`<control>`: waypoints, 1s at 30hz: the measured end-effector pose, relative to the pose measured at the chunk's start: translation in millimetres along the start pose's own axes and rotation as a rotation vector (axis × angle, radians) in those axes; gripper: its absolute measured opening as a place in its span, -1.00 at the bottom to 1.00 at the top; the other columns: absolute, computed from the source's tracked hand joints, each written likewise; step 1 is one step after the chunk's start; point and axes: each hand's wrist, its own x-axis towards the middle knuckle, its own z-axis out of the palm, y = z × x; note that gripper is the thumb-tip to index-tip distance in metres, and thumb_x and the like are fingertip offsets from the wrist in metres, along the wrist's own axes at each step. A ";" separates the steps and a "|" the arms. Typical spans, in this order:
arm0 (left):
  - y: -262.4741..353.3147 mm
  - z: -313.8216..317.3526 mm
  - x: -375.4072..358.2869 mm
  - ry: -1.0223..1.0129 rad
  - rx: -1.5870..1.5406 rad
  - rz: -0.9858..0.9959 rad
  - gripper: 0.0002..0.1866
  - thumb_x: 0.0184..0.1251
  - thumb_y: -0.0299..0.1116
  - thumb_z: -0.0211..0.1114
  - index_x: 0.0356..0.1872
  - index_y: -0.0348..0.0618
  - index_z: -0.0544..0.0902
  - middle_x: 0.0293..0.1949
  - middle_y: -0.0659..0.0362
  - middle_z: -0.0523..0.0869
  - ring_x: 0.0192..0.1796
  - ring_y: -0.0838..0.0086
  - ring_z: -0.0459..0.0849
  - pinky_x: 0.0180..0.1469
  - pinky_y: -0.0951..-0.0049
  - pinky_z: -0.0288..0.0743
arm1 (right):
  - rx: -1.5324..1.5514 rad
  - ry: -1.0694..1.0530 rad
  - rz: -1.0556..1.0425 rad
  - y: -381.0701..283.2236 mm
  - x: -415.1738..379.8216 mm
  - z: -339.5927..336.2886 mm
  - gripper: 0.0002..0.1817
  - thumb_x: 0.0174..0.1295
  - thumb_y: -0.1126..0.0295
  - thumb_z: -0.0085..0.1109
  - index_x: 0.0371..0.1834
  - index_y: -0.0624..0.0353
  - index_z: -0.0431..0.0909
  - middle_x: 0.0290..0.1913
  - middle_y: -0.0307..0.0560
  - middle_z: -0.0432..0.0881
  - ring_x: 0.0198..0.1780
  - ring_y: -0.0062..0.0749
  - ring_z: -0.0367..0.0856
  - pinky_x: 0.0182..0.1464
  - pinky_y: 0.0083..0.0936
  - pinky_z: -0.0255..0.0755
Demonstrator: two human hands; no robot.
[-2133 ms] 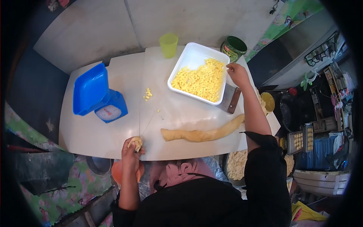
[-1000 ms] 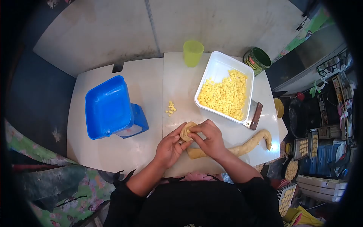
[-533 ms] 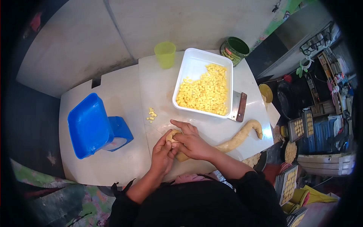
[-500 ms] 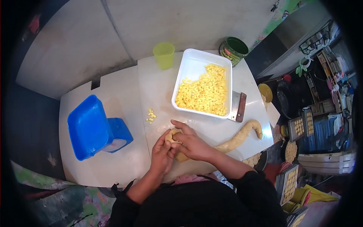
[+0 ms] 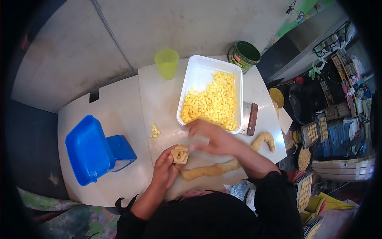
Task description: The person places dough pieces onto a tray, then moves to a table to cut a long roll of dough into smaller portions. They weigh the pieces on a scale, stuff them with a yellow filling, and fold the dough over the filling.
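My left hand point(image 5: 164, 169) holds a small piece of dough point(image 5: 180, 154) with a folded, hollowed top. Up and to the right of it, my right hand point(image 5: 211, 137) is apart from the dough, fingers spread and somewhat blurred, near the lower edge of a white tray point(image 5: 193, 73). Small yellow cubes point(image 5: 215, 101) fill much of that tray. A long roll of dough point(image 5: 211, 170) lies on the table below my right hand, and its curved end point(image 5: 264, 140) shows beyond my forearm. A few loose yellow cubes point(image 5: 155, 132) rest left of the tray.
A blue scale with a tray point(image 5: 89, 149) stands at the left. Behind are a yellow-green cup point(image 5: 166, 65) and a dark green tub point(image 5: 244, 57). A wooden-handled blade point(image 5: 252, 119) lies right of the white tray. Trays of small pieces point(image 5: 309, 133) stand at the far right.
My right hand has let go of the dough piece and moved up and right toward the white tray. The dough piece stays in my left hand. The view has shifted slightly.
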 end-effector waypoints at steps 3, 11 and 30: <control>1.5 -3.3 -1.4 0.051 0.025 -0.010 -0.56 0.42 -0.27 0.07 0.21 -0.32 0.36 0.11 -0.02 0.51 0.11 0.26 0.56 0.12 0.29 0.50 | -0.246 0.361 0.337 44.3 29.2 -57.4 -0.84 0.08 0.48 0.26 -0.26 0.17 0.54 -0.21 -0.08 0.58 -0.18 -0.25 0.60 -0.09 -0.44 0.45; 5.4 -8.4 2.0 0.087 0.004 -0.014 -0.54 0.41 -0.28 0.08 0.22 -0.35 0.35 0.11 -0.04 0.52 0.12 0.20 0.56 0.15 0.23 0.51 | -0.704 0.131 0.484 158.8 59.3 -120.6 -0.80 0.05 0.50 0.06 -0.31 0.15 0.66 -0.24 0.04 0.63 -0.20 -0.09 0.60 -0.08 -0.32 0.46; 10.3 -16.7 1.0 0.106 -0.052 0.012 -0.54 0.41 -0.34 0.08 0.24 -0.39 0.32 0.11 -0.07 0.52 0.13 0.24 0.56 0.17 0.24 0.49 | -0.676 -0.147 0.299 165.3 109.1 -75.5 -0.78 0.06 0.45 0.11 -0.23 0.04 0.67 -0.16 -0.03 0.63 -0.08 -0.12 0.58 -0.02 -0.27 0.44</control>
